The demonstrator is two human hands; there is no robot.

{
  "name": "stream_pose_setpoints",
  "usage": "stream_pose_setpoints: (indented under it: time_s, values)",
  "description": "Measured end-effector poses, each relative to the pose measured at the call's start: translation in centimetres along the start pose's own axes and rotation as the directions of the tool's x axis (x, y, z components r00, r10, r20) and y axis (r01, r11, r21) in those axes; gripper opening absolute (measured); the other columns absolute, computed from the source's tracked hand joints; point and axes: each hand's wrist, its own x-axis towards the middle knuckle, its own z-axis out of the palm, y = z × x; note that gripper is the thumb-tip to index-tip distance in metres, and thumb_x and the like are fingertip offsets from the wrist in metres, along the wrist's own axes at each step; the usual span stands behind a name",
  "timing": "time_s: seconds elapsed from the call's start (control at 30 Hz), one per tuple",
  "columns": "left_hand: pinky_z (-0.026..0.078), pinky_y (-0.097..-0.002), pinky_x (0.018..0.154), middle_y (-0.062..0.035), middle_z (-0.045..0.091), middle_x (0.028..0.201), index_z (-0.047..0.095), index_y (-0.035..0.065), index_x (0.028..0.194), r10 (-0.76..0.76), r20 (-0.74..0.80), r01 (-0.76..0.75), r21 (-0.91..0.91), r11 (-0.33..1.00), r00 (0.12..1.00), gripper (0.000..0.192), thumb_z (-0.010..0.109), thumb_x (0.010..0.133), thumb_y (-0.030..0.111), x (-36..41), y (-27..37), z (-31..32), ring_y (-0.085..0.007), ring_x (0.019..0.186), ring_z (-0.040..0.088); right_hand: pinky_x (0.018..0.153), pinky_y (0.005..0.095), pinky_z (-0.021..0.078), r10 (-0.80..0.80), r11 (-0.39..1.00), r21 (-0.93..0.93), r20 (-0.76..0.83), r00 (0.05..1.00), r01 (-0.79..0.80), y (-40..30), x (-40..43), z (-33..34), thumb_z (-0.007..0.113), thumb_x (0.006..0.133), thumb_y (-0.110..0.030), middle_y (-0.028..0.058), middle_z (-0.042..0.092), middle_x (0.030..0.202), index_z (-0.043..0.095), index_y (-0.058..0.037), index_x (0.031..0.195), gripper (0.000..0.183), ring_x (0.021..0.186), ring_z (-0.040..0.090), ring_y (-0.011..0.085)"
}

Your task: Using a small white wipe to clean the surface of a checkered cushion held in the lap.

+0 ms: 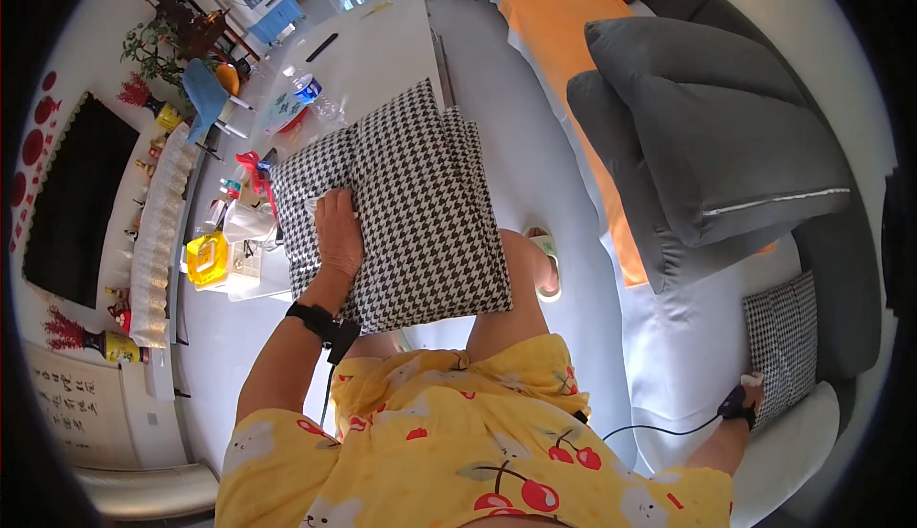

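My left hand [338,233] lies over black-and-white houndstooth cushions [423,212], its fingers curled and a bit of white material showing beneath them. At least two cushions are stacked together, their edges offset on the right. They rest in front of my thighs and hide part of the table. Far to the right, my right hand [751,388] is at the near-left edge of another houndstooth cushion [782,342] on the sofa, seemingly gripping it. Some of its fingers are hidden. Both wrists wear black straps with cables.
Grey cushions [745,134] are piled on the sofa [688,342], over an orange cloth [559,19]. Left, the long white table [380,40] holds a plastic bottle [315,94], a black remote [322,48] and a yellow container [208,259]. A blue chair [208,94] stands beyond.
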Motion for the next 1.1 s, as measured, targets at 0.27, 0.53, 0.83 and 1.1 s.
stream_pose_setpoints:
  time_s: [0.27,0.53,0.83,1.1]
  values:
    - [0.038,-0.0439,0.100,-0.0180,0.052,0.117,0.053,0.0002,0.115,-0.026,-0.009,0.026,0.029,0.999,1.000,0.031,0.046,0.085,0.000,-0.1,0.5,-2.0,-0.0355,0.110,0.048,0.090,0.0429,0.0465,0.091,0.335,0.894,-0.346,0.934,0.299,-0.3,-0.2,-11.2,0.064,0.089,-0.032,0.0184,0.062,0.118,0.056,-0.0009,0.122,0.046,0.110,0.058,0.0370]
    - [0.038,-0.0445,0.099,-0.0167,0.052,0.118,0.054,0.0012,0.114,-0.005,-0.062,0.004,-0.020,1.000,0.998,0.032,0.050,0.082,-0.001,-0.1,0.0,-1.7,-0.0358,0.111,0.048,0.091,0.0467,0.0481,0.065,0.757,0.236,-0.955,0.289,0.610,-8.8,-4.3,-36.0,0.065,0.090,-0.041,0.0202,0.065,0.113,0.059,-0.0078,0.127,0.050,0.103,0.060,0.0420]
    - [0.040,-0.0448,0.097,-0.0167,0.052,0.115,0.053,0.0012,0.112,-0.001,-0.154,-0.027,-0.181,0.983,0.988,0.034,0.055,0.079,-0.004,-0.7,-0.8,-1.8,-0.0358,0.109,0.048,0.101,0.0431,0.0388,0.250,0.134,0.139,-0.963,0.102,0.981,-29.8,-24.0,-49.5,0.059,0.090,-0.045,0.0203,0.053,0.131,0.050,0.0039,0.134,0.066,0.120,0.052,0.0321]
    - [0.053,-0.0391,0.089,-0.0171,0.063,0.117,0.059,-0.0044,0.117,-0.300,-0.301,-0.089,-0.825,0.558,0.905,0.028,0.059,0.091,0.007,-5.3,-3.3,2.7,-0.0265,0.107,0.063,0.105,0.0439,0.0358,-0.077,-0.090,0.118,-0.991,0.111,0.989,-47.8,-37.9,-47.1,0.055,0.093,-0.013,0.0191,0.060,0.123,0.054,-0.0001,0.133,0.042,0.119,0.052,0.0374]
